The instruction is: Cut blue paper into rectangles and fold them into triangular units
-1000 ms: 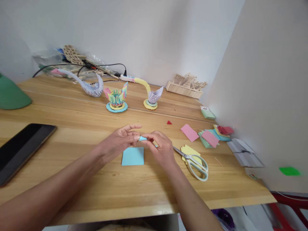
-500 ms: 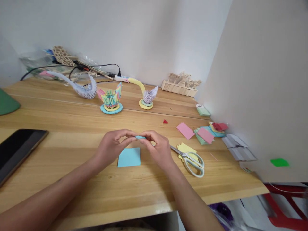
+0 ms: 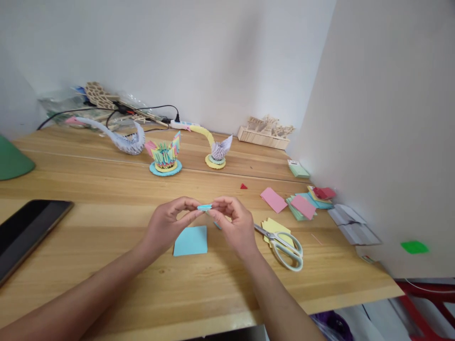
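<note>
A small folded piece of blue paper (image 3: pixel 204 208) is pinched between my two hands above the table. My left hand (image 3: pixel 174 222) grips its left end with thumb and fingers, and my right hand (image 3: pixel 234 222) grips its right end. Below them a stack of blue paper (image 3: pixel 191 241) lies flat on the wood. Another bit of blue shows partly behind my right thumb. Scissors (image 3: pixel 282 244) with pale handles rest on yellow paper sheets (image 3: pixel 272 226), just right of my right hand.
Paper swans (image 3: pixel 220 149) and a multicoloured paper model (image 3: pixel 165 158) stand toward the back. Pink sheets (image 3: pixel 273 199) and other coloured stacks lie at right, near a small red folded piece (image 3: pixel 243 186). A phone (image 3: pixel 28 232) lies left; a wooden box (image 3: pixel 263 137) stands by the wall.
The folded blue paper has been turned, so more of its edge and layers face me. Both hands stay closed on it. The whole view has shifted slightly, with the table lower in the picture.
</note>
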Tool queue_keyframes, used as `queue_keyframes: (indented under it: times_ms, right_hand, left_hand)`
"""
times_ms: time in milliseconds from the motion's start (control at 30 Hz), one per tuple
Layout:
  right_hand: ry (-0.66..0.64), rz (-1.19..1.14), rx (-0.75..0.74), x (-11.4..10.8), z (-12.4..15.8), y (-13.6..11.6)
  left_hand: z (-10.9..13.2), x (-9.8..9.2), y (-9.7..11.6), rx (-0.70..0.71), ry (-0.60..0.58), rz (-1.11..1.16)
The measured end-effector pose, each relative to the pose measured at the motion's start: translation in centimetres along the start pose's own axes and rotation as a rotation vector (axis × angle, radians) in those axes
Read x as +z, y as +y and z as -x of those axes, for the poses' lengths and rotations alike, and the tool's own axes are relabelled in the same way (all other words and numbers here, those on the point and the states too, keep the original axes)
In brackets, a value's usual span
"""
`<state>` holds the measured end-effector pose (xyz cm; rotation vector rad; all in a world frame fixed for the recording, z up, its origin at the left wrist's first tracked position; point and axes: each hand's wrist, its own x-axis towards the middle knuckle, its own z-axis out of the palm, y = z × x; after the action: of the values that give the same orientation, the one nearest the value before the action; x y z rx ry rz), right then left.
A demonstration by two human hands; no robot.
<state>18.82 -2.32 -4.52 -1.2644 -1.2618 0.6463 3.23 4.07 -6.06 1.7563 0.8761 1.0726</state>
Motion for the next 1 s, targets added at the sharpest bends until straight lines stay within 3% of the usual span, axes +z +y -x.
queue_keyframes:
  times_ms: [267,500,867,1000]
  right_hand:
    - [-0.047,0.014,0.017,0.0,0.1,-0.7]
    - [0.002,0.004,-0.07,-0.2,-0.2,-0.3]
    - [0.044,-0.184,0.093,0.4,0.0,-0.3]
    - [0.064,-0.184,0.089,0.6,0.1,-0.1]
  left_hand:
    - [0.3,-0.1,1.3,0.061,0.043,-0.054]
    - [0.5,0.0,0.6,0.065,0.008,-0.023]
    - [0.5,0.2,0.8,0.039,0.02,0.009]
    - [0.5,0.3,0.8,0.038,0.014,0.018]
